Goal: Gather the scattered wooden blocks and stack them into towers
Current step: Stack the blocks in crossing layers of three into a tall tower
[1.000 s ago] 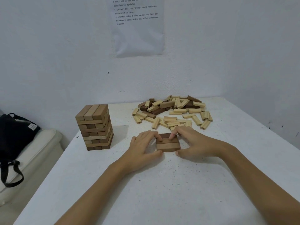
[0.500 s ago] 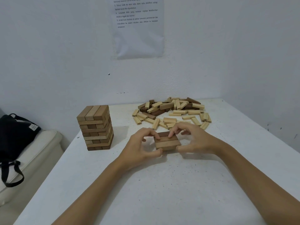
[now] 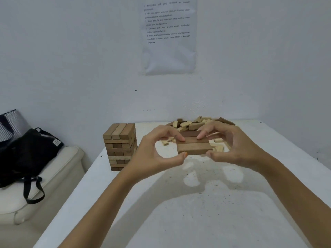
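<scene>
Your two forearms come up from the bottom corners of the frame over the white surface [image 3: 197, 221], which is speckled with dark flecks. At the centre of the frame your left hand [image 3: 157, 151] and right hand [image 3: 232, 147] meet on a flat row of three blocks [image 3: 194, 145], brown wood laid side by side. Each grip is curled and closed on that row: your thumbs press its near edge at the two lower corners, and your fingertips sit on its top and far side. You hold the row level above the surface, with shadows lying below it. Left of centre, beyond your left hand, a built tower [image 3: 120, 145] of crosswise layers stands upright on the surface. Behind the held row, the loose pile of blocks [image 3: 193, 124], pale and dark mixed, lies near the far edge. At the left edge a black bag [image 3: 26, 154] rests on a cream cushion [image 3: 59, 178]. A printed sheet [image 3: 169, 51] hangs on the wall at top centre.
</scene>
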